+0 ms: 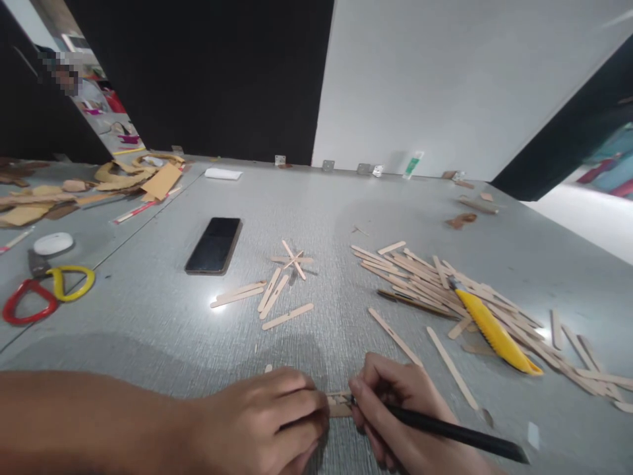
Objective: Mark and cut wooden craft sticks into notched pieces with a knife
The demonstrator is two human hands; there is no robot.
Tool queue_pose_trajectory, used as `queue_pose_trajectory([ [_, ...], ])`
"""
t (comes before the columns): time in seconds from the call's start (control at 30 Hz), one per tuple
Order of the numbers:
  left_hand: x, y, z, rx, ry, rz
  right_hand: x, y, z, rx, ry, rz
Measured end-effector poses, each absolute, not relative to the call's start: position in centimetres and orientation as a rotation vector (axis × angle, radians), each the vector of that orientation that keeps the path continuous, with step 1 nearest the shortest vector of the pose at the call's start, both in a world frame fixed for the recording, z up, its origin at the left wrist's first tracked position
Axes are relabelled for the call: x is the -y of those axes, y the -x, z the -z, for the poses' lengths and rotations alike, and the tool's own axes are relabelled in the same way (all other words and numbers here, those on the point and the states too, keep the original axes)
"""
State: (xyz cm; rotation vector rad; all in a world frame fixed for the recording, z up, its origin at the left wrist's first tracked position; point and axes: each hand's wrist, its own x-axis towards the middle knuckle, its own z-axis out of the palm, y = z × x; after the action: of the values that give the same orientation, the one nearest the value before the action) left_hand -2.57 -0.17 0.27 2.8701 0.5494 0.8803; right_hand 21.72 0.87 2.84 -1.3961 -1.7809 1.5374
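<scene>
My left hand is closed with bent fingers over wooden craft sticks at the near edge of the view, holding them against the table. Most of these sticks lie hidden under my fingers. In a pinch like a writing grip, my right hand holds a slim black pen-shaped tool. Its tip meets the sticks beside my left fingertips, too small to tell whether it is a blade or a nib. Just beyond, several notched craft sticks lie loose near a star-shaped assembly of sticks.
On the right, a yellow utility knife rests on a pile of craft sticks. A phone lies left of centre. Scissors, a white rounded object and cardboard scraps are at the left. Upright panels border the back.
</scene>
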Motion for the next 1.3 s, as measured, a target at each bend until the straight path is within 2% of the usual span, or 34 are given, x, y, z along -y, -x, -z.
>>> queue_pose_trajectory([
  [0.37,-0.1,3.1,-0.8,-0.509,-2.771,-0.795,-0.9,-21.6,-2.9,1.872,1.414,-1.464],
  [0.47,-0.2,3.1,-0.9,-0.509,-2.720,-0.829,-1.1,-22.3,-3.5,1.977,1.354,-1.111],
  [0.57,-0.1,3.0,-0.9,-0.533,-2.702,-0.842,-1.1,-23.4,-4.3,2.343,1.185,-0.673],
  [0.7,0.0,3.2,-0.6,-0.535,-2.717,-0.813,-0.7,-24.2,-4.7,2.632,1.131,-0.386],
  [1.3,-0.2,3.3,-0.4,-0.490,-2.657,-0.773,-0.4,-24.2,-4.1,2.613,1.262,-0.662],
])
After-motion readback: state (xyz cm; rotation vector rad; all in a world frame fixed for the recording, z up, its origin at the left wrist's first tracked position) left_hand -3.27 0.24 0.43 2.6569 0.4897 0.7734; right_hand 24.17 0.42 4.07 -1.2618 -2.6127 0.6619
